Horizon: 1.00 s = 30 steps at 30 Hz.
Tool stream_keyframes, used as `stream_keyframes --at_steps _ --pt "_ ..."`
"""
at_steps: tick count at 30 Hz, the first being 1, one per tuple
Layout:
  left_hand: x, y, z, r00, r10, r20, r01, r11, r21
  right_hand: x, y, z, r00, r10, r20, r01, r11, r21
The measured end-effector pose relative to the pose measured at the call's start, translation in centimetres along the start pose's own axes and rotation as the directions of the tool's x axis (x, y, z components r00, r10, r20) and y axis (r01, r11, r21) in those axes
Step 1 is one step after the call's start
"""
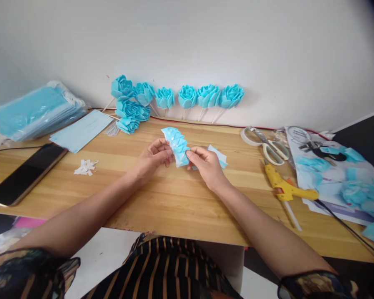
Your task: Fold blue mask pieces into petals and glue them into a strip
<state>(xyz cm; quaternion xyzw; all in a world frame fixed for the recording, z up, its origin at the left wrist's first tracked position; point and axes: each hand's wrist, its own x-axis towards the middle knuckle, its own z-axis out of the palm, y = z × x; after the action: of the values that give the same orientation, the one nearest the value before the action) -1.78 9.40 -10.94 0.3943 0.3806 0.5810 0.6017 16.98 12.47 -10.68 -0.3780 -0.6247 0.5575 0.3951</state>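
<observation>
A strip of overlapping light-blue petals (pixel 177 145) is held up over the middle of the wooden table, its whitish side partly facing me. My left hand (pixel 157 155) pinches the strip's left edge between thumb and fingers. At its lower right end, my right hand (pixel 205 162) grips it the same way. Some pale blue cut pieces (pixel 218 156) lie on the table just behind my right hand, which partly hides them. Along the wall stand several finished blue flowers on sticks (pixel 187 97).
At left are a bag of blue face masks (pixel 34 112), a flat blue sheet (pixel 81 131), a phone (pixel 26 172) and white scraps (pixel 86 167). Scissors (pixel 274 151), a tape roll (pixel 249 136) and a corded yellow glue gun (pixel 283 185) lie at right, beside blue scraps (pixel 358 193).
</observation>
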Motion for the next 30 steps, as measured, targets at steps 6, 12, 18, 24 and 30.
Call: stream_keyframes --at_steps 6,12,18,24,30 --pt "0.2 0.2 -0.3 0.995 -0.030 -0.091 0.027 0.999 -0.037 -0.2 -0.2 0.0 0.998 0.020 0.059 -0.016 0.997 -0.071" --pt "0.8 0.0 -0.8 0.985 -0.091 -0.149 0.069 0.987 -0.144 -0.3 -0.2 0.0 0.997 0.027 0.069 -0.019 0.993 -0.114" --pt "0.8 0.2 -0.7 0.985 -0.110 -0.133 0.086 0.981 -0.174 -0.2 0.0 0.0 0.997 0.013 0.076 -0.004 0.993 -0.120" --pt "0.8 0.8 -0.9 0.991 -0.052 -0.123 0.032 0.986 -0.163 -0.2 -0.1 -0.4 0.997 -0.061 0.053 0.071 0.972 -0.223" --pt "0.7 1.2 -0.7 0.993 0.046 -0.113 -0.065 0.983 -0.171 0.0 -0.4 -0.9 0.954 -0.283 -0.099 0.238 0.915 -0.327"
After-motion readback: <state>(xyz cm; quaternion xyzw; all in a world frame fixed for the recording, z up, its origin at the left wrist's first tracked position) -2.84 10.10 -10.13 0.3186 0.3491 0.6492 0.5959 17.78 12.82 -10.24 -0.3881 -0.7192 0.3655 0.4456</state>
